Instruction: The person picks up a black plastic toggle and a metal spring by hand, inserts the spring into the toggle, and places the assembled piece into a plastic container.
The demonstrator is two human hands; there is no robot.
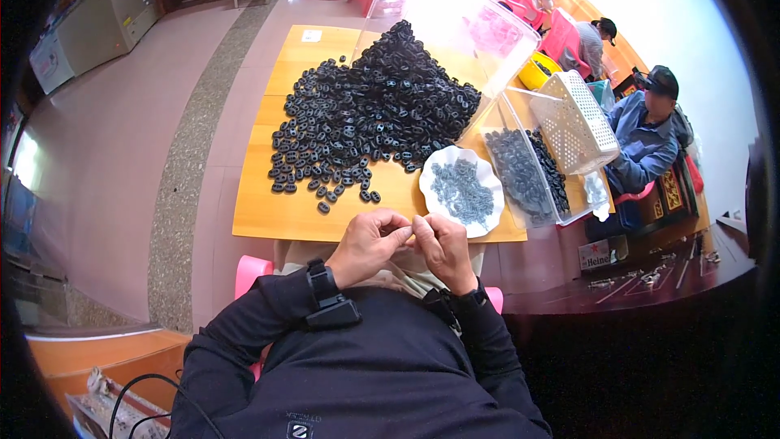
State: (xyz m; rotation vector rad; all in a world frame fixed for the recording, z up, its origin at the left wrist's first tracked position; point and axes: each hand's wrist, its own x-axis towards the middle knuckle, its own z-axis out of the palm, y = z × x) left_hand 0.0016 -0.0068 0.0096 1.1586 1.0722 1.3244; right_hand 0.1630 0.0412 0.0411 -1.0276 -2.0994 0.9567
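Both hands are working right at the table's near edge, just below the centre of the frame. The left hand (370,245) comes in with its fingers curled and thumb pointing across to the right; the right hand (443,248) meets it, thumb and fingers drawn tightly together. It's a narrow pinch on each side, tips touching or nearly so, and whether something small sits between them I cannot tell from here.

Straight above the hands, the black two-holed pieces (390,106) cover the middle of the wooden table (258,179), heaped high toward the top and thinning to a loose scatter at lower left, a few strays closest to the left hand. Just above the right hand sits the white scalloped dish (428,181), and in it a spread of small grey bits (461,187), too fine to make out singly.

Over to the right of the dish, a clear box (559,218) holds a greyish lot beside a strip of black pieces, with a white perforated basket (578,126) tilted at its upper right. Behind the heap, a large clear tub (443,12) fills the top of the table. And at the right of the frame, a person in a blue shirt (646,146) sits under a dark cap.
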